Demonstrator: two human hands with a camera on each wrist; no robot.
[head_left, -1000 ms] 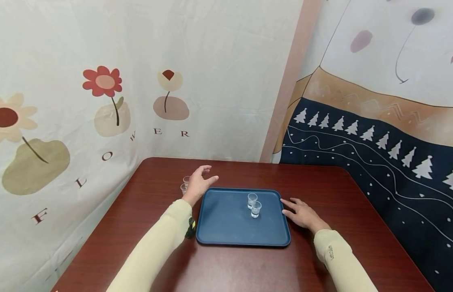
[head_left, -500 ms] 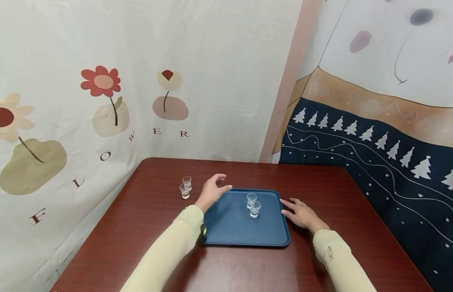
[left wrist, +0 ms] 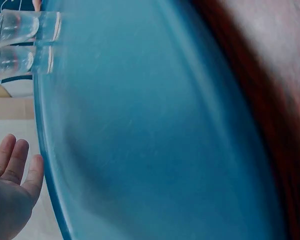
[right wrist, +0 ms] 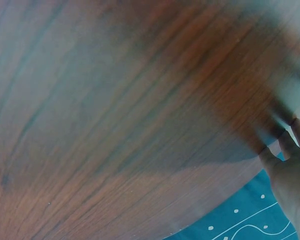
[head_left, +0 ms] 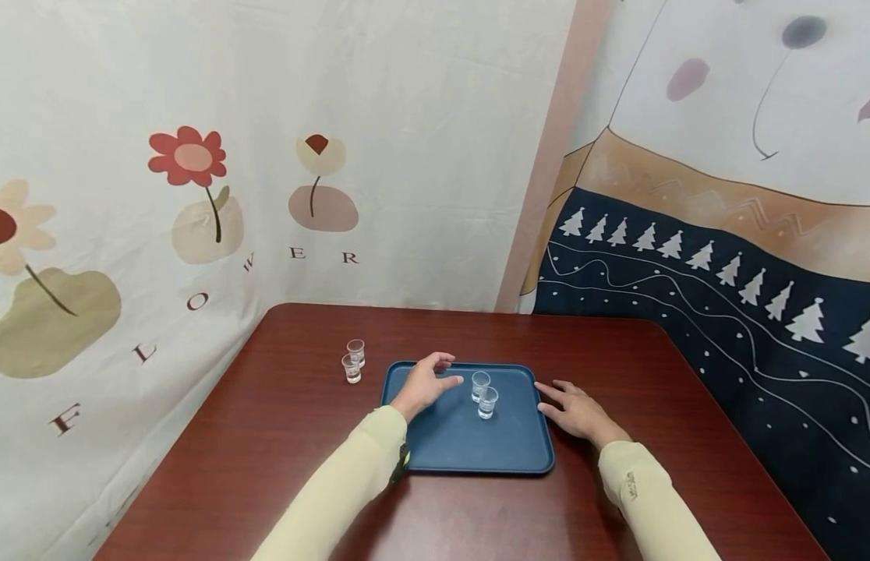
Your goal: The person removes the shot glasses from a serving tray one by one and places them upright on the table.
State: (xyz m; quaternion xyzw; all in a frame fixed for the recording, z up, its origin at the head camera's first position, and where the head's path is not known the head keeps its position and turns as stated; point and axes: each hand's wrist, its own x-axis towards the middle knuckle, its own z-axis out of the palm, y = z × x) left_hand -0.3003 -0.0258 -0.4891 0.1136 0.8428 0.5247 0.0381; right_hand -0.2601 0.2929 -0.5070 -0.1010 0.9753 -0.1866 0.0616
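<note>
A blue rectangular tray (head_left: 470,452) lies on the table, carrying two small clear shot glasses side by side: a farther glass (head_left: 480,382) and a nearer glass (head_left: 487,405). Over the tray's left half hovers my left hand (head_left: 424,386), holding nothing, its thumb and fingers spread apart just left of the glasses. In the left wrist view both glasses (left wrist: 17,27) stand beyond the fingers (left wrist: 15,160). At the tray's right edge is my right hand (head_left: 578,411), fingers extended; its fingertips seem to touch the rim. The right wrist view shows that hand (right wrist: 290,175) above the wood.
Two more shot glasses, one behind (head_left: 356,352) and one in front (head_left: 351,369), stand left of the tray on the reddish-brown table (head_left: 267,436). Printed curtains (head_left: 421,156) hang behind the table's far edge.
My left hand has moved right, from beside the left pair of glasses to over the tray, uncovering that pair. The right hand and the tray stay in place.
</note>
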